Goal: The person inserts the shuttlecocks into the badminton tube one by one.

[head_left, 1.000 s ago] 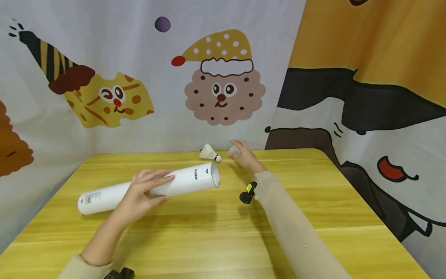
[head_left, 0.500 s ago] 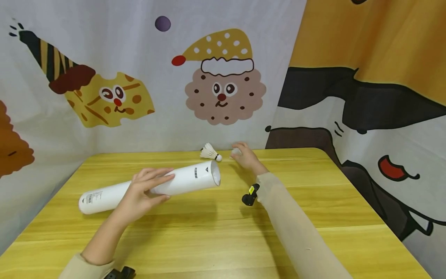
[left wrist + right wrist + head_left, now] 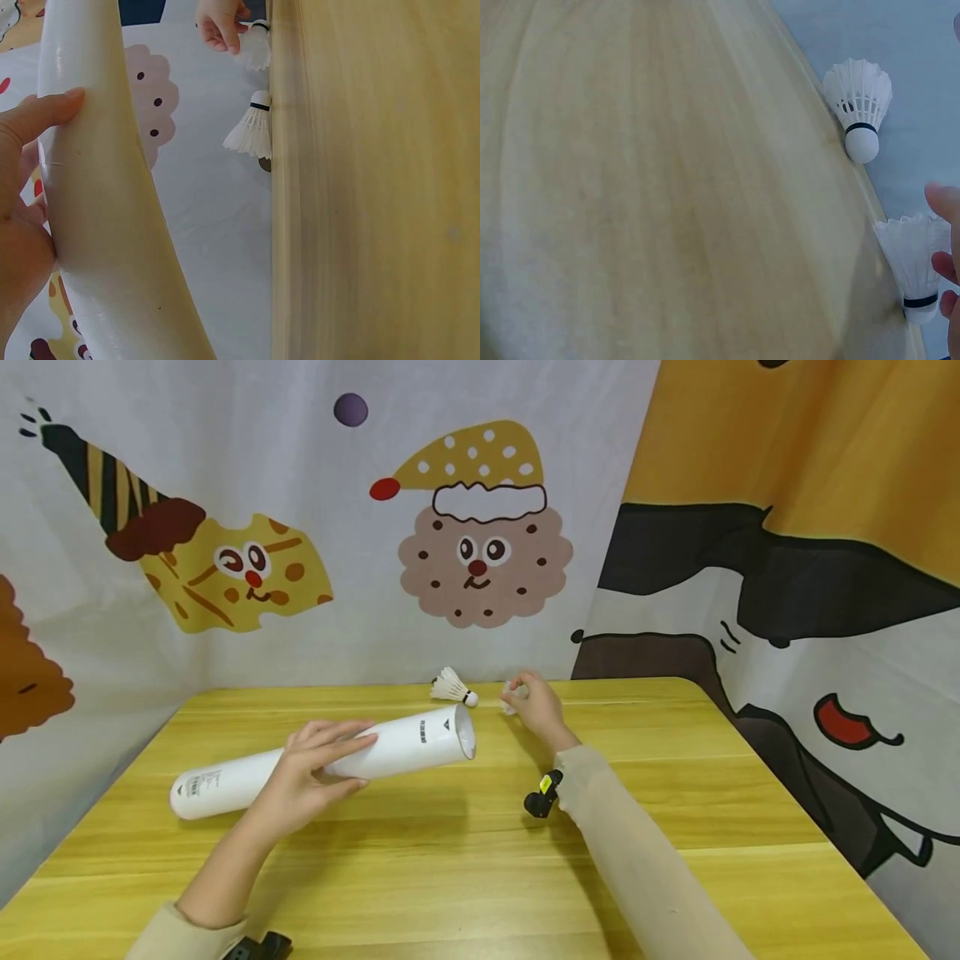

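Note:
A long white shuttlecock tube (image 3: 397, 745) slants above the wooden table, its open end toward the right. My left hand (image 3: 303, 781) grips it around the middle, thumb below and fingers over the top; the left wrist view shows the same grip on the tube (image 3: 105, 195). At the far table edge, my right hand (image 3: 538, 706) has its fingers curled at the feather skirt of a white shuttlecock (image 3: 909, 244), which has a black band and white cork. The hand partly hides it. Left of that lies a second shuttlecock (image 3: 452, 687), its cork toward the right.
The wooden table (image 3: 450, 877) ends at the back just behind the shuttlecocks. A cartoon-printed curtain (image 3: 300, 460) hangs behind it and along the right side. Black wrist cameras sit on both sleeves.
My right hand has drawn slightly right and toward me, its fingers curling in at the nearer shuttlecock. The left hand and tube have barely moved; the other shuttlecock stays put.

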{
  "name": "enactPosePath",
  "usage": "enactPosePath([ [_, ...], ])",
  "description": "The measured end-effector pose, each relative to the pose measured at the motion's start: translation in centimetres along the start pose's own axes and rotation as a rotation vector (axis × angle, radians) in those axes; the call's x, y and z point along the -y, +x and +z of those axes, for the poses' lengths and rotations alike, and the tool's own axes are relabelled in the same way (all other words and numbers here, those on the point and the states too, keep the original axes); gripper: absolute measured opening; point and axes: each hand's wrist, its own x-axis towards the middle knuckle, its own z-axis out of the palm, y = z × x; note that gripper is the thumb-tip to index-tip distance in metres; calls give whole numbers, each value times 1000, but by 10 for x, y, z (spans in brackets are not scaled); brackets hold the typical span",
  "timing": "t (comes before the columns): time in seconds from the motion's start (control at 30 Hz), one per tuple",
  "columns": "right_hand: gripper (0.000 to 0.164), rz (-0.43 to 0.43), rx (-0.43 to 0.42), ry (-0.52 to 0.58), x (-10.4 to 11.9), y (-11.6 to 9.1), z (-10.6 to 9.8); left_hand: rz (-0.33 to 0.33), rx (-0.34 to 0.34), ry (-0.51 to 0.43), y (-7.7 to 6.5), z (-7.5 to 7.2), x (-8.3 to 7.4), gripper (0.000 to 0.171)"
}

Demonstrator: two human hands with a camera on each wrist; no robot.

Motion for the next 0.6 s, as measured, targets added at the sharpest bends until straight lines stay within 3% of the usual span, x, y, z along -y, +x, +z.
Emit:
enactPosePath([
  [0.33, 32, 23, -104, 91, -5, -7, 1, -14, 25, 6, -1, 0, 1, 66],
  [0.6, 17, -20, -203, 118, -13, -15, 3, -10, 30, 9, 0, 1, 1, 68],
])
